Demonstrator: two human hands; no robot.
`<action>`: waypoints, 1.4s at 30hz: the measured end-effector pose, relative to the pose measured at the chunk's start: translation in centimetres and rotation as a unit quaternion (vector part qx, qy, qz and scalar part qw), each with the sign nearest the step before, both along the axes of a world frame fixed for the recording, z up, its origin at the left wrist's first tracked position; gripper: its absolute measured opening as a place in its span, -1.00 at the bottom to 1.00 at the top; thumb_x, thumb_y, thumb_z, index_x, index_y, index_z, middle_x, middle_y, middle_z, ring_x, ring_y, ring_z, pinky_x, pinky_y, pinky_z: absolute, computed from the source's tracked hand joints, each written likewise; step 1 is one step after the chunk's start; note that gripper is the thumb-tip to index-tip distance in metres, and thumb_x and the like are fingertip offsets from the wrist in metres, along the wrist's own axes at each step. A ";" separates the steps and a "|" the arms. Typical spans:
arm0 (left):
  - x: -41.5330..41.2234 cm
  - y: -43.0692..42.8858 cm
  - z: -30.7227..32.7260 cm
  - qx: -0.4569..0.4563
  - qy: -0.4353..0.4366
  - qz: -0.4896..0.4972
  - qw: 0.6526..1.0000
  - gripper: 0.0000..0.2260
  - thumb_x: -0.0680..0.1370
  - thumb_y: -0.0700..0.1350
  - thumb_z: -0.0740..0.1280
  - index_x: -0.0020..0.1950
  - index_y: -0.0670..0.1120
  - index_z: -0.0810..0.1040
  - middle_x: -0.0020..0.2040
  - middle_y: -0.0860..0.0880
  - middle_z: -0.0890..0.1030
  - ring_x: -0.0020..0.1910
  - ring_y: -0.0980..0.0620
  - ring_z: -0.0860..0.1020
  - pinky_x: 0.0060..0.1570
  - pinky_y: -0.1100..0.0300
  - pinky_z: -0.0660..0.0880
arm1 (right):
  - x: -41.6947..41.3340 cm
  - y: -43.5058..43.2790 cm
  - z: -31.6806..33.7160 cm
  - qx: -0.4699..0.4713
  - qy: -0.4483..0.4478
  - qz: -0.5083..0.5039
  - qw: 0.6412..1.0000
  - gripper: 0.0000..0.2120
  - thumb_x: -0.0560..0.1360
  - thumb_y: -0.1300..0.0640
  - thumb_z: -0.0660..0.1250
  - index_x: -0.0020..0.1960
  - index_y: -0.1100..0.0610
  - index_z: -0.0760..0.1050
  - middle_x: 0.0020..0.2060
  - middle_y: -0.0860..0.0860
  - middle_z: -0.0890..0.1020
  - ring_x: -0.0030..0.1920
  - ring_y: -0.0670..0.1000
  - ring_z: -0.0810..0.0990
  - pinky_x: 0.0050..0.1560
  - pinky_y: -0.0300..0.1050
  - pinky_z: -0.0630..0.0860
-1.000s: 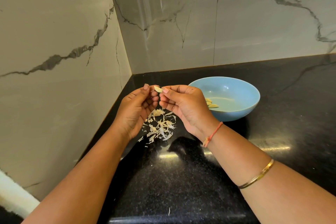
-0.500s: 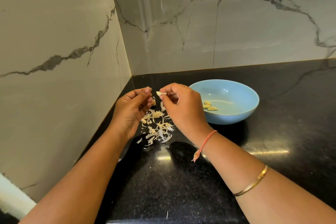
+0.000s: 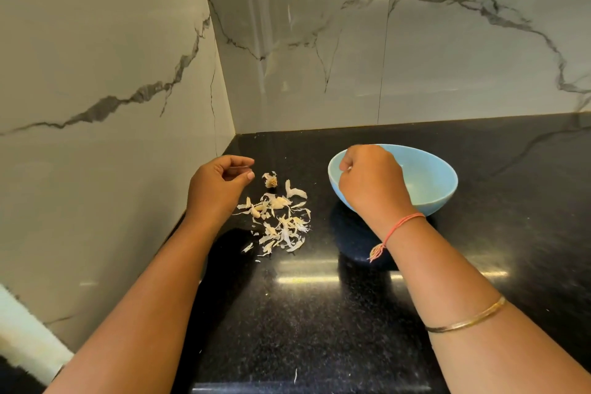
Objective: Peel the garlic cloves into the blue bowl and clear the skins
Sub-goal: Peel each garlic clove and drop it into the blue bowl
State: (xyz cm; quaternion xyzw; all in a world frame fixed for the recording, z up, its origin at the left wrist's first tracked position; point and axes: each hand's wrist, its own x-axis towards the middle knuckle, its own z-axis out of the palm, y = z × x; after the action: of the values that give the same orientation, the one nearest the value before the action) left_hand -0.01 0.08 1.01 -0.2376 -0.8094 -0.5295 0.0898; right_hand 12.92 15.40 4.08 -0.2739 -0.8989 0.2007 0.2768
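On the black tabletop (image 3: 319, 329), near the marble wall (image 3: 112, 73) corner: garlic skins (image 3: 278, 224) in a loose heap, root stub (image 3: 271, 182) at its far edge | blue bowl (image 3: 431, 182) just right of the heap | right hand (image 3: 372, 185) over the bowl hides its inside, grip curled, contents unclear | left hand (image 3: 217, 189) hovers left of the heap, grip narrow, nothing seen in it.

Black speckled countertop (image 3: 319, 313), glossy, with light reflections. 1 blue bowl (image 3: 438, 179) stands on it, far right. 1 loose pile of garlic skins (image 3: 281, 227) lies left of the bowl, apart from it. 1 root stub (image 3: 271, 182) sits just beyond the pile. 1 stray fleck (image 3: 295, 376) lies near.
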 end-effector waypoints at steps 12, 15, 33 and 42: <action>-0.4 -1.1 0.1 -0.288 0.003 -0.100 0.952 -0.71 0.48 -0.27 0.39 -0.20 0.15 0.58 -0.04 0.05 0.65 -0.02 -0.02 0.60 0.08 0.04 0.54 | -0.8 -2.7 -1.5 0.068 0.113 0.191 0.973 -0.80 0.52 0.29 0.21 -0.01 0.19 0.61 -0.04 0.08 0.57 -0.17 -0.04 0.45 -0.09 -0.20 0.47; -0.5 -1.2 0.0 -0.312 -0.013 -0.112 0.943 -0.72 0.47 -0.24 0.42 -0.20 0.19 0.56 0.00 0.06 0.64 0.02 0.05 0.58 0.16 0.05 0.49 | -1.3 -3.8 -2.5 0.052 0.057 0.238 0.968 -0.78 0.52 0.28 0.20 0.03 0.17 0.61 0.01 0.08 0.56 -0.09 0.01 0.50 -0.02 -0.06 0.51; -0.3 -0.3 -0.3 -0.340 0.052 -0.106 0.933 -0.98 0.51 -0.05 0.38 -0.08 0.05 0.59 0.10 0.04 0.45 0.18 0.01 0.38 0.21 0.08 0.36 | -2.6 -3.3 -4.3 0.009 -0.045 0.240 0.970 -0.70 0.55 0.23 0.17 0.24 0.12 0.50 0.17 0.10 0.52 0.18 0.11 0.46 0.15 -0.03 0.45; -0.1 -0.2 0.0 -0.151 0.030 -0.171 0.973 -0.95 0.51 -0.09 0.37 -0.13 0.06 0.59 -0.01 0.09 0.54 -0.04 0.15 0.52 0.07 0.08 0.50 | -2.5 -3.3 -3.9 -0.032 0.092 0.226 0.969 -0.87 0.52 0.16 0.30 0.04 0.13 0.57 -0.09 0.04 0.64 -0.07 -0.01 0.58 -0.06 -0.13 0.53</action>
State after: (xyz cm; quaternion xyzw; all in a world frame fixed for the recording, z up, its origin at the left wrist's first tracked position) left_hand -0.06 -0.11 1.03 -0.3989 -0.8244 -0.4012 -0.0145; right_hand 10.46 12.05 0.19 -0.0530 -0.9013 0.3108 0.2972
